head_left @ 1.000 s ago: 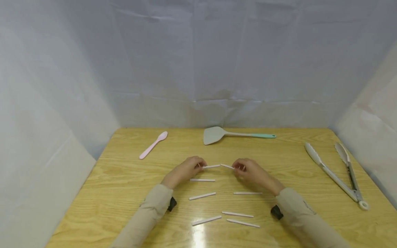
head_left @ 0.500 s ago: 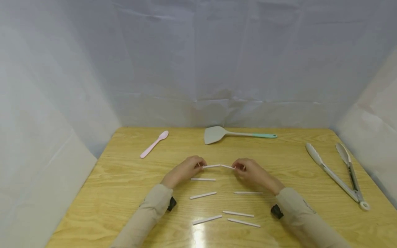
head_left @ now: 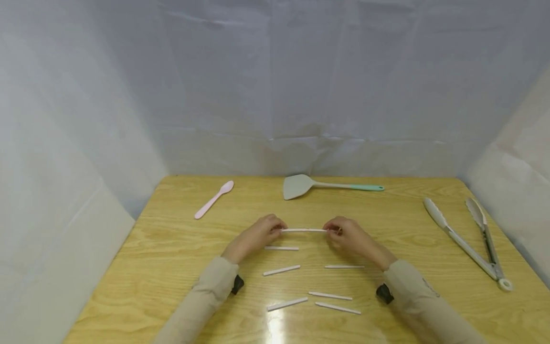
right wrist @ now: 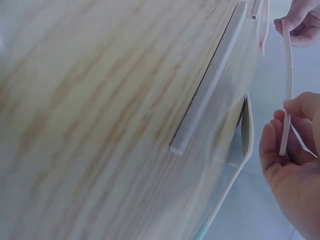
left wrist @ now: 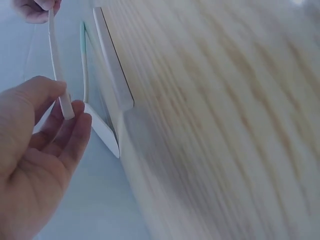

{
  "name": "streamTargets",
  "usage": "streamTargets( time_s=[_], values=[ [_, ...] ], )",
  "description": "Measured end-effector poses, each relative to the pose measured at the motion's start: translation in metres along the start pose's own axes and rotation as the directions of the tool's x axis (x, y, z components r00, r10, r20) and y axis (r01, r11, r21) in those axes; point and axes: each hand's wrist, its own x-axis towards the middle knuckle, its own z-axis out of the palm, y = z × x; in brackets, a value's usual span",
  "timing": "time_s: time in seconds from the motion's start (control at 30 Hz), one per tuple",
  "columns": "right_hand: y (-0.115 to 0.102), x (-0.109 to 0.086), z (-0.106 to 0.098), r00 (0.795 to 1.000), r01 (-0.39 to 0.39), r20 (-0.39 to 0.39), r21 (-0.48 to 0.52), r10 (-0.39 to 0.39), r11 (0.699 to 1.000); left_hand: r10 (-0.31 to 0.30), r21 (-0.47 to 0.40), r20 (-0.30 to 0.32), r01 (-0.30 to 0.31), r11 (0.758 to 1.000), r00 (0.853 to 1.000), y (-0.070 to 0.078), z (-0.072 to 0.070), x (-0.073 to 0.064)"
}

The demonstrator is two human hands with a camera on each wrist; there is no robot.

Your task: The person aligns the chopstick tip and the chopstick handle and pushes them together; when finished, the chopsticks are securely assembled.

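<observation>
My left hand [head_left: 259,234] pinches the outer end of one white stick [head_left: 294,230] between thumb and fingers, above the table. Opposite it, my right hand [head_left: 351,237] pinches the outer end of a second white stick [head_left: 317,230]. The two inner ends meet midway, forming a nearly straight line. In the left wrist view the thumb presses the stick [left wrist: 56,55] against the fingertips, its blunt end poking out. From the right wrist, a slight kink shows along the joined sticks [right wrist: 288,85]. How the ends fit together is too small to tell.
Several more white sticks lie on the wooden table [head_left: 172,267] nearer the body, including one [head_left: 287,304] at front left and one [head_left: 337,308] at front right. A pink spoon [head_left: 213,199], a turner [head_left: 298,187] and opened tongs [head_left: 466,248] lie farther out.
A second ago the sticks' inner ends were slightly apart. Half a second ago they met at a shallow peak; now they lie almost in line. Both hands keep their pinch.
</observation>
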Motion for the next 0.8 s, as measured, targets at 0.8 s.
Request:
streamTargets(
  time_s=[0.8],
  values=[
    [0.003,0.0,0.011,0.916,0.294,-0.275,-0.032,-0.291,0.955,0.165,-0.028,-0.183,-0.173,0.985,0.969,0.004,0.014,0.006]
  ],
)
